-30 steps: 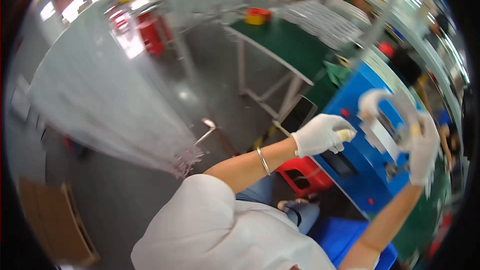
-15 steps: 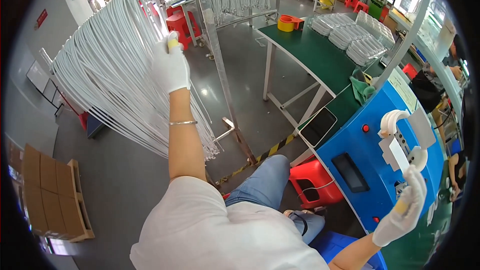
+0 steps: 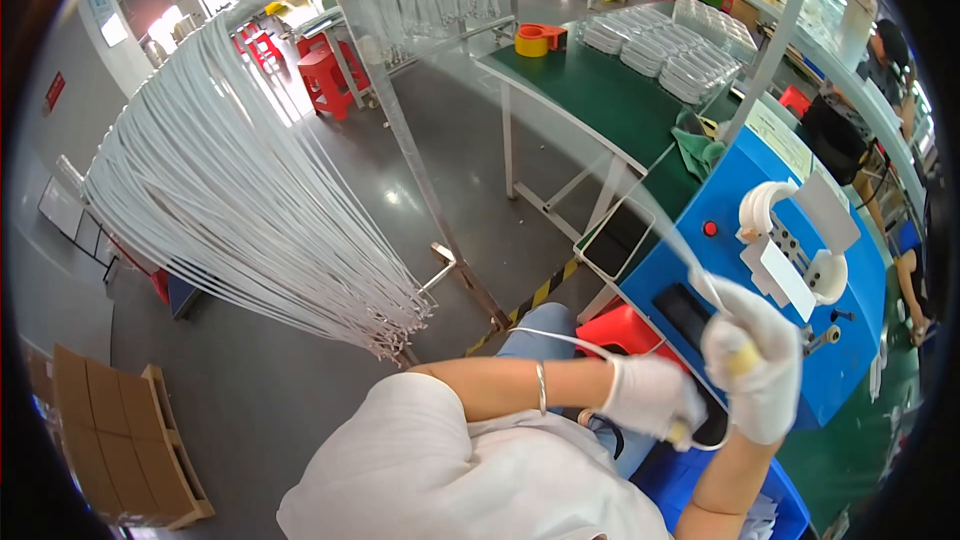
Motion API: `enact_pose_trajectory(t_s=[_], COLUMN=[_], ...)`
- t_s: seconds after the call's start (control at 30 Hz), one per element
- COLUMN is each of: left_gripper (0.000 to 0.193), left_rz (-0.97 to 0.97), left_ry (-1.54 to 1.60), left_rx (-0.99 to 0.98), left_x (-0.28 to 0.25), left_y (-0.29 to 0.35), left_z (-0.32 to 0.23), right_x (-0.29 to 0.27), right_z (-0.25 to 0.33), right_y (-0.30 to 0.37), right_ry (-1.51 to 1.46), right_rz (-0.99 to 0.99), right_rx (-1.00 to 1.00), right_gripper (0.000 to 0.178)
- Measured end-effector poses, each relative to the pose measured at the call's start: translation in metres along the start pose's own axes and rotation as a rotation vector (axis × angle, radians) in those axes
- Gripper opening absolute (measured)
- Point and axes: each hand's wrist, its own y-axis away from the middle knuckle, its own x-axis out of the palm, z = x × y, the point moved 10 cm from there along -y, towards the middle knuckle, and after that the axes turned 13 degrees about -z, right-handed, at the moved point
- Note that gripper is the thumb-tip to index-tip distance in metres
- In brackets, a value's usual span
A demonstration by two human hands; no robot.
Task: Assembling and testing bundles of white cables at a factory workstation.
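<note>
A single thin white cable [image 3: 640,215] is in hand, running from the far overhead rail down and right to the two gloved hands at near right, in front of the blue machine [image 3: 790,320]. It looks light, limp and smooth; it should bend freely and could slide through gloved fingers or kink if pulled sharply. In my judgement the safest hold is close to its end, pinched between thumb and fingertips, as it is held here.

The right hand [image 3: 755,365] is closed around the cable just below the machine's white winding fixture [image 3: 790,240]. The left hand [image 3: 650,395] is also closed, pinching a lower length of the same cable near a loop above the person's lap.

To the left, a large bundle of like white cables [image 3: 240,210] hangs from the rack, well apart from the hands, fanned and loose.

Beyond the machine stands a green-topped bench [image 3: 600,90] carrying clear trays [image 3: 660,40] of coiled goods and a roll of yellow tape [image 3: 535,40]. Red stools [image 3: 325,75] stand on the grey floor [image 3: 300,390] at far left; flattened cardboard [image 3: 110,430] lies near left. Another person [image 3: 860,100] works at far right.
</note>
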Motion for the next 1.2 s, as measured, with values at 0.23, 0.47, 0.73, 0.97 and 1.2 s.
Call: enact_pose_trajectory(t_s=[0.23,0.47,0.73,0.97,1.2], left_gripper=[0.013,0.035,0.043,0.021,0.013], left_rz=[-0.817,-1.150,-0.607,-0.891,-0.902], left_ry=[0.793,1.006,0.945,0.434,0.521], left_rx=[0.469,0.192,-0.233,-0.440,-0.277], left_x=[-0.202,-0.236,-0.092,-0.166,-0.190], left_y=[0.062,0.141,-0.003,-0.022,-0.044], left_z=[-0.064,0.016,-0.005,0.032,0.025], right_x=[-0.162,-0.286,-0.115,-0.180,-0.213], right_z=[-0.096,-0.195,-0.052,-0.078,-0.046], right_y=[0.066,0.178,0.079,0.096,0.091], right_ry=[-0.965,-0.773,0.320,0.482,0.615], right_rz=[-0.149,-0.822,-0.269,-0.559,-0.733], right_rx=[0.026,0.227,-0.235,0.085,-0.054], right_gripper=[0.067,0.054,0.058,0.020,0.013])
